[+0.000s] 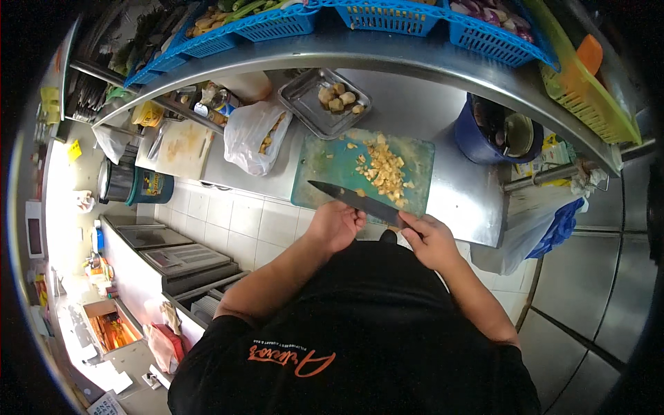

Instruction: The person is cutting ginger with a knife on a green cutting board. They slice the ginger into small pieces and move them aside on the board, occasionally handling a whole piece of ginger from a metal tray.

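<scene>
My right hand [430,242] is wrapped round the handle of a large kitchen knife [360,202], whose dark blade points up and left over the near edge of a green cutting board [325,166]. Just below the blade, my left hand [337,225] is half turned up with its fingers curled, close against the blade's edge; whether anything is pinched in them is hidden. Chopped pale yellow pieces [384,167] lie heaped on the board's right half, with a few scattered bits around. Behind the board, a metal tray [318,124] holds several larger yellowish-brown chunks [337,97].
Left of the board sits a white plastic bag [250,142] with more pieces. A white cutting board [183,149] lies further left. At right stands a dark blue bucket [474,142]. An overhead metal shelf [311,62] carries blue baskets [387,19] of vegetables.
</scene>
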A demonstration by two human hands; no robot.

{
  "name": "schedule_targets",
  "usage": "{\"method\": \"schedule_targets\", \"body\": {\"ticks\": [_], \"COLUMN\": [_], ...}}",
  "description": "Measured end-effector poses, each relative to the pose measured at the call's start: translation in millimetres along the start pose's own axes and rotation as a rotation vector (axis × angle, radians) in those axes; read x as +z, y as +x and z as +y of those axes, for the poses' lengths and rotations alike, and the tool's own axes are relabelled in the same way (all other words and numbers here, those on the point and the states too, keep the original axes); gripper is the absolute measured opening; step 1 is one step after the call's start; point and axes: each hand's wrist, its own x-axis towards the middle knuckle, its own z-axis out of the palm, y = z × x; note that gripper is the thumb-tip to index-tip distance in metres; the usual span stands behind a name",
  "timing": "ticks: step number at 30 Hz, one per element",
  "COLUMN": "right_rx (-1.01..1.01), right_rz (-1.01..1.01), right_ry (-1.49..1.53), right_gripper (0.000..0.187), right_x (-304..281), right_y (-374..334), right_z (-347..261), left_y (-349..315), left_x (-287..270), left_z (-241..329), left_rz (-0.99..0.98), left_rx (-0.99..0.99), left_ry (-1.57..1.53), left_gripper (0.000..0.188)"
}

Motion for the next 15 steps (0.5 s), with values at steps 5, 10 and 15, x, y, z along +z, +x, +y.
{"method": "schedule_targets", "body": {"ticks": [5, 10, 15], "right_rx": [0.272, 0.188, 0.078], "right_rz": [-0.061, 0.006, -0.025], "right_ry": [0.027, 0.262, 0.188], "right_gripper": [0.035, 0.034, 0.035], "right_x": [-6, -4, -7], "right_y": [-13, -15, 0], "right_z": [31, 25, -20], "left_y": [-10, -6, 0], "left_x": [6, 13, 22], "left_z": [10, 9, 4], "left_rz": [0.084, 0.052, 0.009], "left_rx": [-0.012, 0.019, 0.074], "left_ry": [0.097, 0.226, 0.358], "left_gripper": [0.022, 0.021, 0.019]}}
